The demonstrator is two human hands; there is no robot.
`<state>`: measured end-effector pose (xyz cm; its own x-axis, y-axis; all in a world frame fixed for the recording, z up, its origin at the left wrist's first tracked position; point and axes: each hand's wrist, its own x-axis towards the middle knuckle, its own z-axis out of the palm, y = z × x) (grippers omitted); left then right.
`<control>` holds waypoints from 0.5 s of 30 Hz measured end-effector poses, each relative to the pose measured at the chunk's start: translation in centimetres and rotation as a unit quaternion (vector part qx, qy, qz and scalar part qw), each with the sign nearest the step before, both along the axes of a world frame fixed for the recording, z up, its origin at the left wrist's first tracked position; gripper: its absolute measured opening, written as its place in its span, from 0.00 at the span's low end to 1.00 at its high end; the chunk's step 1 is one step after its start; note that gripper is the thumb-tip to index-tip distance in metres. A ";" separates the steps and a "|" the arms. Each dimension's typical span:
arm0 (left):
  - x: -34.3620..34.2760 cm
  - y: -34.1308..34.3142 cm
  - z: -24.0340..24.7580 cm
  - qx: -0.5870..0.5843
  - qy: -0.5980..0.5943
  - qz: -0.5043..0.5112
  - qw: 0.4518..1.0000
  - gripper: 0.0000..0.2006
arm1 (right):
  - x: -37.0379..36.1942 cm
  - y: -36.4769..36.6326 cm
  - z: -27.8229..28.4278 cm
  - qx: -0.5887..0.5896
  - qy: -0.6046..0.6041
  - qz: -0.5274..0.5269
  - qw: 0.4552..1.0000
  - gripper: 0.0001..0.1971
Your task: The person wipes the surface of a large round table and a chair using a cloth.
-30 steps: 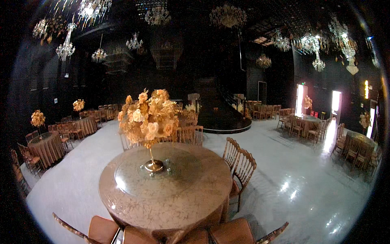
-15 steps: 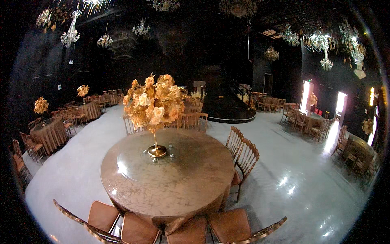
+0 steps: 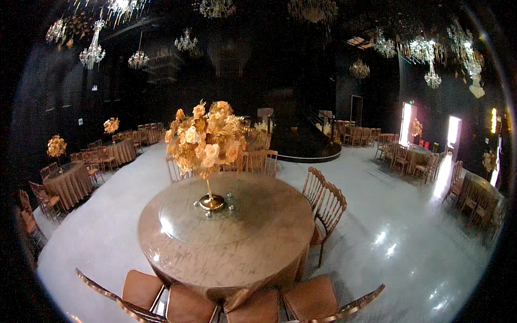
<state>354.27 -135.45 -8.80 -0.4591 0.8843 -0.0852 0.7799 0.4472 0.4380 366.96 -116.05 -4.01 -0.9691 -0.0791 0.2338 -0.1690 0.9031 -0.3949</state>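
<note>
Neither of my hands shows in the head view. Straight ahead stands a round table (image 3: 253, 258) under a brown-gold cloth, with a glass turntable (image 3: 183, 229) on top. A tall floral centerpiece (image 3: 207, 142) of peach and cream roses rises from a round gold base (image 3: 211, 202) on the glass. Several small clear pieces surround that base. Along the near side of the table are chairs with brown seats, one seat (image 3: 191, 305) at the lower middle. Two gold slat-backed chairs (image 3: 329, 210) stand at its right.
Other clothed tables with chairs stand at left (image 3: 70, 183) and right (image 3: 414, 156). A dark raised stage (image 3: 301, 148) with a rounded front lies beyond. Glossy pale floor (image 3: 388, 231) runs between them. Chandeliers (image 3: 92, 51) hang overhead; a bright doorway (image 3: 453, 132) opens at right.
The whole scene has shifted slightly right and down in the picture, as the view moved a little. No object has visibly moved of its own.
</note>
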 end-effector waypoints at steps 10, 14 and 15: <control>2.3 0.4 1.2 0.042 0.027 -0.030 0.998 0.28 | 1.4 3.9 -0.6 0.094 -0.158 -0.062 0.981 0.07; 1.6 0.4 -0.2 0.029 0.002 -0.039 0.999 0.28 | -0.5 5.3 -10.7 0.186 -0.305 -0.134 0.924 0.10; 1.5 0.9 0.4 0.020 0.000 -0.044 0.999 0.28 | -1.2 6.9 -18.6 0.302 -0.366 -0.202 0.857 0.10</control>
